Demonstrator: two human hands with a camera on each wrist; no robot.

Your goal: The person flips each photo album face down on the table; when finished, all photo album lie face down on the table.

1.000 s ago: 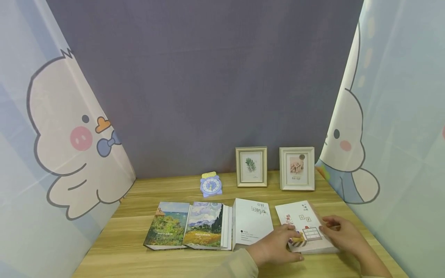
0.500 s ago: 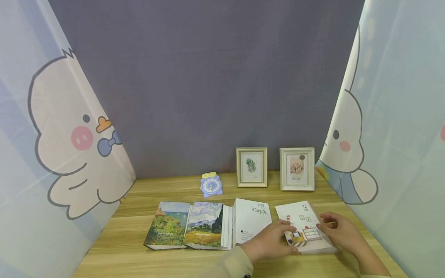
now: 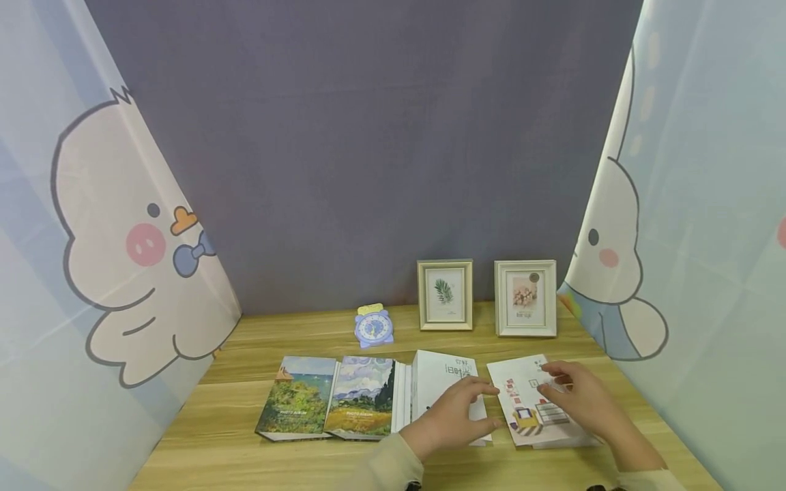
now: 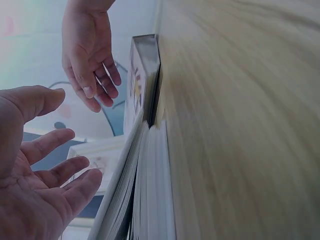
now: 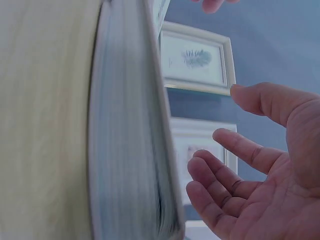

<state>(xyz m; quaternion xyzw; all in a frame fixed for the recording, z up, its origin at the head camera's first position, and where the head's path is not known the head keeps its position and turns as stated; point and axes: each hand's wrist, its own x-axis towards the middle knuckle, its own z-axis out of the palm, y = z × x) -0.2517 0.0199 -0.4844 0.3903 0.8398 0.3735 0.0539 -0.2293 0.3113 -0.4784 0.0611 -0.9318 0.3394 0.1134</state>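
In the head view my left hand [image 3: 451,417] hovers over a white album [image 3: 433,374] with dark lettering, fingers relaxed and apart. My right hand [image 3: 583,399] is held over the right part of another white album [image 3: 522,402], printed with a small room scene. Both wrist views show loosely bent fingers with nothing between them. The page edges [image 5: 125,130] of an album stand beside the right hand in the right wrist view. In the left wrist view, the left hand [image 4: 45,180] is above the spread pages [image 4: 145,190] of an album.
Two painted-cover photo albums, one with a seaside [image 3: 297,395] and one with a cypress field [image 3: 361,399], lie to the left on the wooden table [image 3: 209,423]. Behind stand a clock-shaped item [image 3: 373,329], a leaf-picture frame [image 3: 445,295] and a flower-picture frame [image 3: 525,299].
My left hand has moved left, off the room-scene album and over the lettered white one. My right hand has come away from that album's right edge, up and left over its cover.
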